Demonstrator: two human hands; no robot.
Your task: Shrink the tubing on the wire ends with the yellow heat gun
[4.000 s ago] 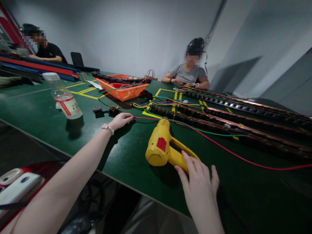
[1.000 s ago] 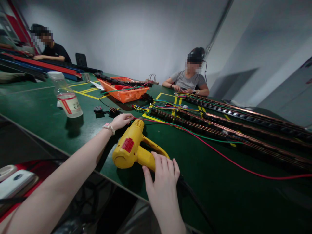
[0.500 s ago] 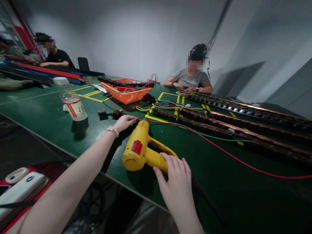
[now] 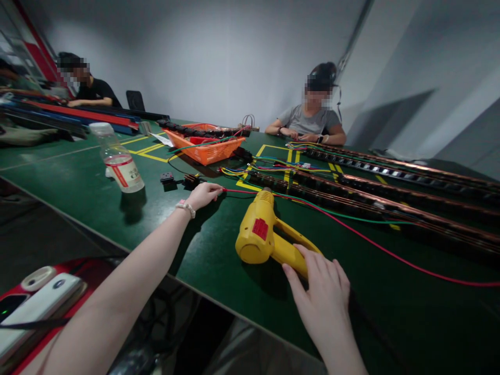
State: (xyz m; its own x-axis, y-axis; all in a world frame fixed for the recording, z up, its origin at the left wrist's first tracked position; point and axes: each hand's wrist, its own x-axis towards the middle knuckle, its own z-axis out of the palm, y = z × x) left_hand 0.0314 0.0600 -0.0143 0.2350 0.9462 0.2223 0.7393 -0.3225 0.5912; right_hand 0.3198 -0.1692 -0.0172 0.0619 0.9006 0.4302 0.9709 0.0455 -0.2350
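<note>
A yellow heat gun lies on its side on the green table, nozzle pointing away from me. My right hand rests over its handle, fingers curled on the grip. My left hand reaches forward and pinches the end of a red wire that trails off to the right across the table. A black connector with a thin lead lies just beyond my left hand.
A plastic water bottle stands at the left. An orange basket sits further back. Long copper-coloured rails and coloured wires cover the right side. Two other people sit at the far side. Phones lie near my left elbow.
My right hand has slid the heat gun to the right, away from my left hand and the wire end. The left hand has stayed on the red wire.
</note>
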